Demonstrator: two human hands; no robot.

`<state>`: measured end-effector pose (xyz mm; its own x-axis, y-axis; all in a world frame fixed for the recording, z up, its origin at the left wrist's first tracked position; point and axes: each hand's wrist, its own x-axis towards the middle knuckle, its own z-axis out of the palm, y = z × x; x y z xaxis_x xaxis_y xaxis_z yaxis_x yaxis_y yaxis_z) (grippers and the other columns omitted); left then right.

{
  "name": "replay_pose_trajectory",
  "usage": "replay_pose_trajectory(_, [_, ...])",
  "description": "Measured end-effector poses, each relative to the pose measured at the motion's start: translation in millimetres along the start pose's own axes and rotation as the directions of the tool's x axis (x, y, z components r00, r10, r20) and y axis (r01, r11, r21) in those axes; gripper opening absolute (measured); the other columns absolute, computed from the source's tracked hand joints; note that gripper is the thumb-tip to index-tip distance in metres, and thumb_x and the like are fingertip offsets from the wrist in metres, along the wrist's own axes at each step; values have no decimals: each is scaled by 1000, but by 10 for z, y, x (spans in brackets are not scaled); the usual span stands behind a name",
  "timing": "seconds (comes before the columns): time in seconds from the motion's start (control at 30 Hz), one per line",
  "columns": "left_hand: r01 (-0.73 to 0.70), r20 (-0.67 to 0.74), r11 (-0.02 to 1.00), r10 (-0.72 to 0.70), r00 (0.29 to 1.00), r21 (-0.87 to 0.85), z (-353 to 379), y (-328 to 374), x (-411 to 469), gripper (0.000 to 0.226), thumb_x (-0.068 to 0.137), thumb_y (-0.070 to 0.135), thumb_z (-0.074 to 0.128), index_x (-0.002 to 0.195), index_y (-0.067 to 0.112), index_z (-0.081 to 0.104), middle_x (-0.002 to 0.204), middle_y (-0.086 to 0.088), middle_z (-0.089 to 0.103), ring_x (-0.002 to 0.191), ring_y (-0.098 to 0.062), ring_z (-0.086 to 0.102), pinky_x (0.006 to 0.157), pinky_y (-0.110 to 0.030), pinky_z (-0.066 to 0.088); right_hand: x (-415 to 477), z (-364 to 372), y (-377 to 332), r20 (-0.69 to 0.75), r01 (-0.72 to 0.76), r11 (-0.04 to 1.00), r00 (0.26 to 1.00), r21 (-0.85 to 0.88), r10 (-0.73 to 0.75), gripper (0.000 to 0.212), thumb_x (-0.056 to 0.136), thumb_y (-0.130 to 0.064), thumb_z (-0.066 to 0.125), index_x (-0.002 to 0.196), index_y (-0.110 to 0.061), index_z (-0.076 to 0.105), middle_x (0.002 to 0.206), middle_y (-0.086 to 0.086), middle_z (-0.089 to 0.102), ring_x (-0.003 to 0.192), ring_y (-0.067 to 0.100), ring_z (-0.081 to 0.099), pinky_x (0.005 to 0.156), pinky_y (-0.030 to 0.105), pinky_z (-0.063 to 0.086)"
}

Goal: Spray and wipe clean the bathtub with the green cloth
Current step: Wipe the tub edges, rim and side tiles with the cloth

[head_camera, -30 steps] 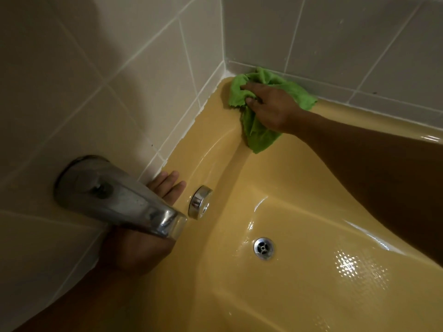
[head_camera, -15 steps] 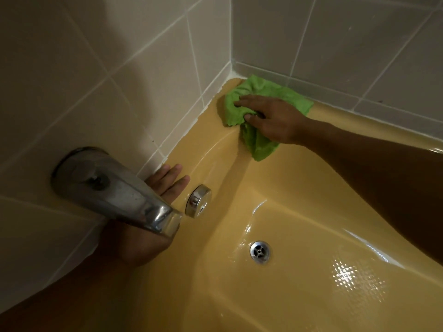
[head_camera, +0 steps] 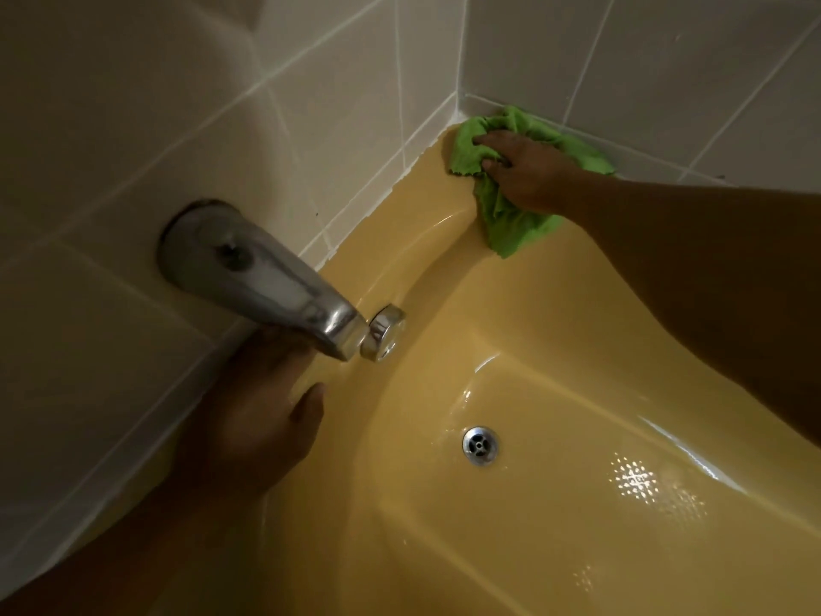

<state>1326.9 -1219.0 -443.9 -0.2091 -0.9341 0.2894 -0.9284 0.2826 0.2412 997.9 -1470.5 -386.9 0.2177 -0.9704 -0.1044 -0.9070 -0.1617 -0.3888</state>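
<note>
While the left hand is lying flat, the right hand is gripping the cloth past the tap; wiping is probably just starting.

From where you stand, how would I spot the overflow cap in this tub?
Start at the yellow bathtub; find the chrome spout on the tiled wall. By its tip, on the tub's sloping end, sits the overflow cap. Unlike the flat floor drain, it sticks out like a knob.
</note>
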Motion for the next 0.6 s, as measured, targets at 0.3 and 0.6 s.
replay_pose_trajectory(0.3, [209, 32, 975, -212, 977, 79, -43, 83, -282, 69, 99, 58, 42, 159, 24, 40, 162, 1, 41, 150, -16, 33, 122, -17, 8, -36, 40, -111, -42, -31, 1000, 999, 6, 31, 47, 109, -35, 44, 155, -29, 41, 163, 6, 35, 148, 31, 34, 118, 34, 27])
replay_pose_trajectory(0.6, [219, -9, 975, -219, 976, 21, -63, 112, -282, 69, 95, 55, 48, 156, 23, 45, 163, 4, 41, 153, -13, 31, 121, -30, 23, -415, 308, -317, 25, 235, 966, 971, 108, -238, 42, 107, -28, 49, 149, -31, 50, 160, -8, 40, 149, 16, 32, 121, 31, 19])
